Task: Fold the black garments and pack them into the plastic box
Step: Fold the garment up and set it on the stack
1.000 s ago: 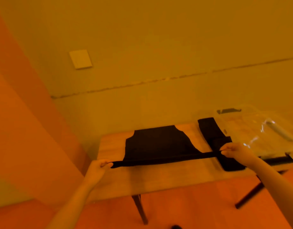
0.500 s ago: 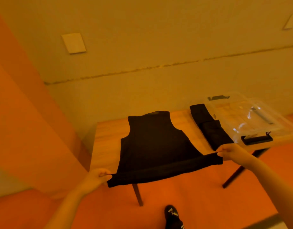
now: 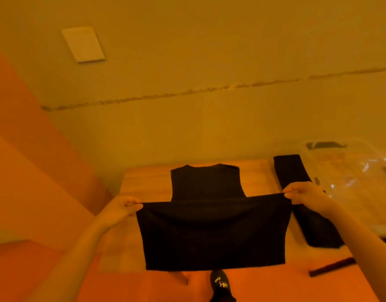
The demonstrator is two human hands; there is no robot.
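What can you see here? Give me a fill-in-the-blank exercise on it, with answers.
1. Both hands pinch the black ____.
2. The left hand and right hand hold it by its top ____.
3. The folded black garment lies beside the clear plastic ____.
4. Everything rests on a wooden ____.

Answers: vest; corners; box; table

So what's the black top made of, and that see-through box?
The black sleeveless top looks like soft matte fabric, maybe knit: it sags between both hands' pinches and shows no shine. The box looks like clear glossy plastic: the wooden table shows through it, with bright glints on its surface.
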